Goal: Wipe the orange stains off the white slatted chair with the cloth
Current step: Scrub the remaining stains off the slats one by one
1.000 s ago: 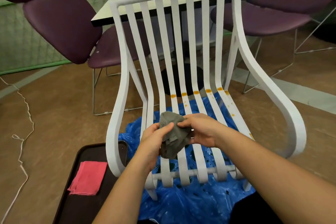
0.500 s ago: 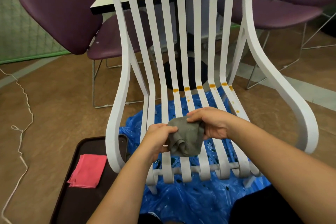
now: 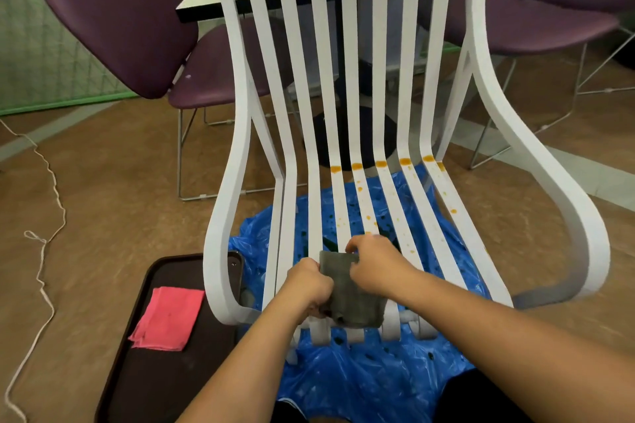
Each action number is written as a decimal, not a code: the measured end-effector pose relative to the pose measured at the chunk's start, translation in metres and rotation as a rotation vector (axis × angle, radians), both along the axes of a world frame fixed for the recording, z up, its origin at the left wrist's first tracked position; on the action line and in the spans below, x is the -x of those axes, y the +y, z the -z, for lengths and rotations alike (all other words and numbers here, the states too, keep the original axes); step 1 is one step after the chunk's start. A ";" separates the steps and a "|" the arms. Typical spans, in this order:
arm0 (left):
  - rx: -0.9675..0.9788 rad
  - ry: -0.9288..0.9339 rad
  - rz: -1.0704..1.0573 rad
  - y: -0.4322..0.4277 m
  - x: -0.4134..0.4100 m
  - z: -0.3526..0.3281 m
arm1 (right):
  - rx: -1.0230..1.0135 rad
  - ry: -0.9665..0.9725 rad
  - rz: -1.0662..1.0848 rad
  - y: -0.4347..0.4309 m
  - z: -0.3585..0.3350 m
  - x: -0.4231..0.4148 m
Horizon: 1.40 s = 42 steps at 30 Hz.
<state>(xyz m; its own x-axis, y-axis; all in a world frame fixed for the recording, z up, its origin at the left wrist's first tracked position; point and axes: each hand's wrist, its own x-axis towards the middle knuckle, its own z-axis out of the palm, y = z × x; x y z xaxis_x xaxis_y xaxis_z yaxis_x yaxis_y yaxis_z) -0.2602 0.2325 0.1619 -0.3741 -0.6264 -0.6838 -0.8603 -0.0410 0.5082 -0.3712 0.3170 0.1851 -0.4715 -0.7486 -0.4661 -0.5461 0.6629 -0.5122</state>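
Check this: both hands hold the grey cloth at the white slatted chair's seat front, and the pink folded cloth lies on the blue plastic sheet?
Not quite. The head view shows the pink folded cloth on the dark brown tray beside the white slatted chair, not on the blue plastic sheet. The left hand and right hand do hold the grey cloth.

A person's two forearms (image 3: 240,371), bare from wrist to elbow, fill the foreground in front of a white slatted chair (image 3: 379,79); the left hand (image 3: 309,282) and right hand (image 3: 374,264) are likewise uncovered. Black clothing (image 3: 481,398), its cut unclear, shows below the chair's front edge, at the lower border.
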 end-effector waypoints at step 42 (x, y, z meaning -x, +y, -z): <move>0.666 -0.043 -0.073 -0.035 -0.002 0.077 | -0.024 0.103 0.335 -0.099 0.101 0.008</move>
